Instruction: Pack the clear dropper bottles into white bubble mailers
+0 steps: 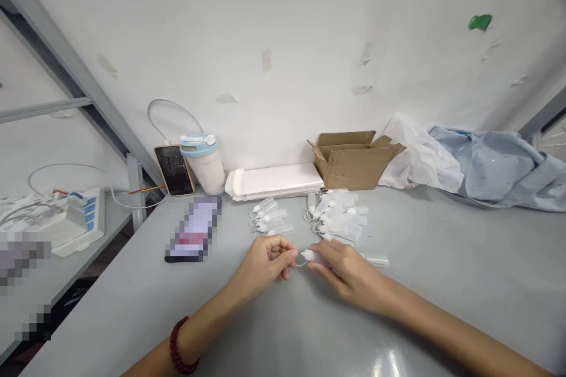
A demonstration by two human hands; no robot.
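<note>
Near the middle of the grey table (212, 318), my left hand (269, 262) has its thumb and fingers pinched together at a thin white cord loop (301, 264). Just right of it, my right hand (342, 271) is curled over a small translucent bottle with a white pointed cap (308, 255). The bottle's body is mostly hidden under that hand. A clear bottle end (377, 260) shows beyond its knuckles. Behind my hands lie two groups of similar small bottles with cords, a smaller left group (272, 218) and a larger right pile (338, 215).
White flat boxes (278, 181) and an open cardboard box (354, 168) stand along the wall. A cup (206, 165), an upright phone (174, 171) and a blurred flat device (194, 230) are at left. A plastic bag (420, 156) and blue cloth (499, 168) lie at right.
</note>
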